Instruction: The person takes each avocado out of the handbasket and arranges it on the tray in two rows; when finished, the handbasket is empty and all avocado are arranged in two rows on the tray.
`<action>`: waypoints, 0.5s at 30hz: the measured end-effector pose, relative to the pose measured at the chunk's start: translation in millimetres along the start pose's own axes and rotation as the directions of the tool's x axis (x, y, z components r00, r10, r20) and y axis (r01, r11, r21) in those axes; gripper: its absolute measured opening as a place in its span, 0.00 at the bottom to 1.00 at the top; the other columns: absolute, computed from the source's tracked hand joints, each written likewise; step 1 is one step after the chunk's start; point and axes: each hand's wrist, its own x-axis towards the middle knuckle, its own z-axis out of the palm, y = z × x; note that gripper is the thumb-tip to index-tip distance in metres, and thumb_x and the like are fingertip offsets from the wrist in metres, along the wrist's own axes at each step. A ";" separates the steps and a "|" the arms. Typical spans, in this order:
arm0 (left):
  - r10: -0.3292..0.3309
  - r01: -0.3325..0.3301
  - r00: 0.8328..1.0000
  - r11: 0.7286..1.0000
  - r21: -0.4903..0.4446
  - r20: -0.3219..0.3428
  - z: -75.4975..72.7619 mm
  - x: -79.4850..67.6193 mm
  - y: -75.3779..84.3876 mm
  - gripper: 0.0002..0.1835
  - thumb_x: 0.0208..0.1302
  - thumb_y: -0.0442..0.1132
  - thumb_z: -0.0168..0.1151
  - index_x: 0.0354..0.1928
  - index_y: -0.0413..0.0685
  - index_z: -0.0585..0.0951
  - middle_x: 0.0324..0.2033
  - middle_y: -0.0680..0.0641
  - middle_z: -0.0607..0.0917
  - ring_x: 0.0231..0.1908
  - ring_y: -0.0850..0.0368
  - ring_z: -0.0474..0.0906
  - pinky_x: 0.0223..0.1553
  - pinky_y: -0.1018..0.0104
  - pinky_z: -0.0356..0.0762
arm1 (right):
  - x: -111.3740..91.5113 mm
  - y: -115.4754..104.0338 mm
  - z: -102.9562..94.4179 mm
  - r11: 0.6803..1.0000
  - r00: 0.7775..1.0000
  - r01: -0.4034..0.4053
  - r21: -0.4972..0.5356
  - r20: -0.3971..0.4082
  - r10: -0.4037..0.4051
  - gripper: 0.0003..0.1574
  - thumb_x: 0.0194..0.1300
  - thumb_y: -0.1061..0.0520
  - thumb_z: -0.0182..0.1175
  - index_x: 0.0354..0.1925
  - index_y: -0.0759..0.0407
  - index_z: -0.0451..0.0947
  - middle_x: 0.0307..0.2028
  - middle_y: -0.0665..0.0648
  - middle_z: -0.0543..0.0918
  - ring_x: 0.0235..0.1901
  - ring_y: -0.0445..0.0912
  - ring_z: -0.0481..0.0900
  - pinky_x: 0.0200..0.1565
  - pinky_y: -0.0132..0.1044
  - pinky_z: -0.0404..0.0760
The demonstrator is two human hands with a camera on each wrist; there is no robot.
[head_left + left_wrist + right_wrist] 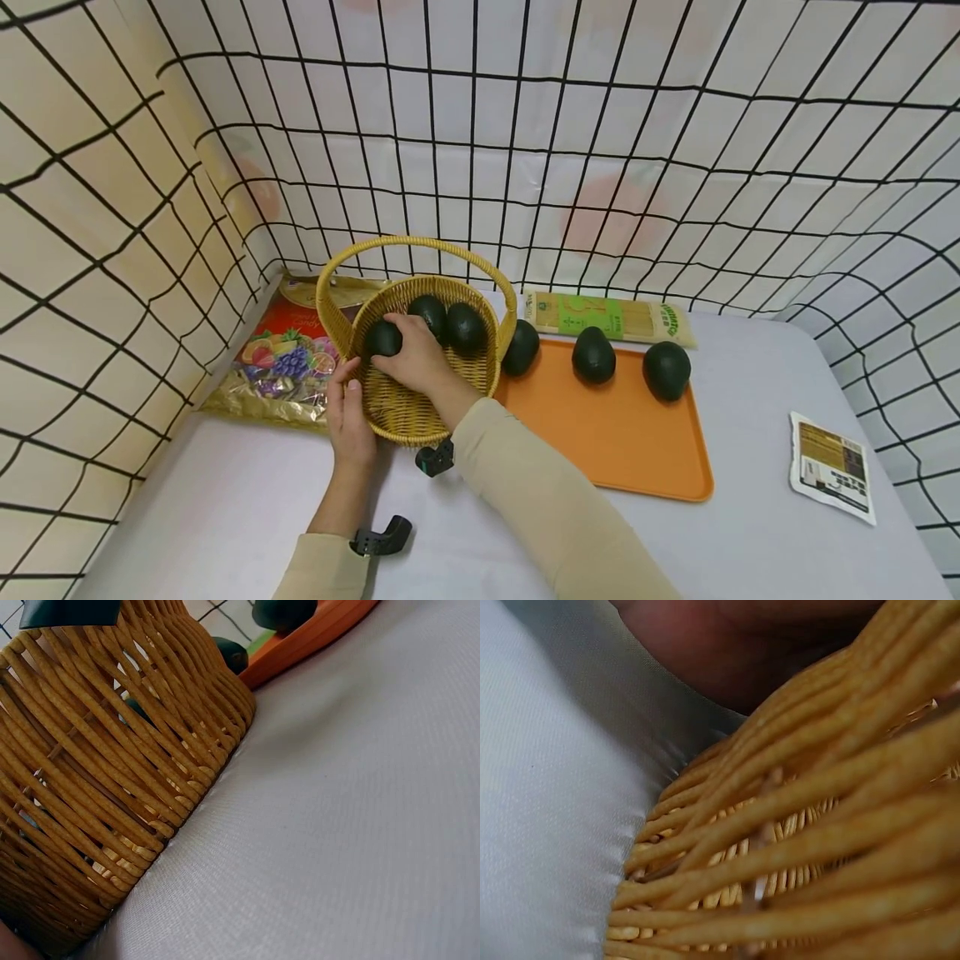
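A yellow wicker basket (pixel 405 425) with a tall arched handle stands left of centre on the white cloth. Inside it, my right hand (pixel 417 357) grips a dark green avocado (pixel 382 339) by the basket's left wall. Two more avocados (pixel 465 326) lie at the back of the basket. From outside, my left hand (pixel 351 417) rests against the basket's left side with its fingers extended along the rim. Woven strands of the basket (pixel 112 750) fill much of the left wrist view. The right wrist view shows the basket wall (pixel 795 847) close up.
An orange tray (pixel 622 442) right of the basket bears three avocados (pixel 593 356) along its back. Behind it lies a noodle packet (pixel 611 317). A red and gold candy bag (pixel 288 354) lies left of the basket, a small white-edged pouch (pixel 831 467) far right. Black wire mesh surrounds the table.
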 end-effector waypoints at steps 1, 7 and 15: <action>0.004 -0.004 1.000 1.000 -0.005 -0.001 0.3 0.2 -0.1 0.22 0.79 0.38 0.40 0.66 0.33 0.70 0.72 0.39 0.68 0.74 0.49 0.60 0.72 0.68 0.55 | 0.0 0.5 0.0 1.000 1.000 -0.002 0.002 0.003 0.002 0.44 0.63 0.48 0.70 0.74 0.50 0.66 0.73 0.57 0.68 0.71 0.53 0.70 0.69 0.49 0.72; 0.011 -0.011 1.000 0.999 -0.042 -0.005 2.3 0.7 0.8 0.22 0.79 0.38 0.39 0.66 0.30 0.69 0.72 0.37 0.68 0.72 0.55 0.62 0.70 0.73 0.57 | 0.1 1.2 -0.5 1.000 1.000 0.002 -0.005 -0.007 -0.002 0.42 0.64 0.46 0.70 0.72 0.50 0.69 0.71 0.57 0.70 0.69 0.53 0.72 0.69 0.48 0.73; 0.009 -0.009 1.000 1.000 -0.004 -0.005 0.2 0.8 0.0 0.22 0.79 0.37 0.39 0.66 0.32 0.70 0.72 0.39 0.69 0.75 0.47 0.59 0.71 0.71 0.55 | -0.3 2.4 0.7 0.999 1.000 0.017 -0.037 0.017 -0.016 0.44 0.63 0.47 0.70 0.74 0.50 0.67 0.72 0.56 0.72 0.71 0.51 0.71 0.69 0.47 0.73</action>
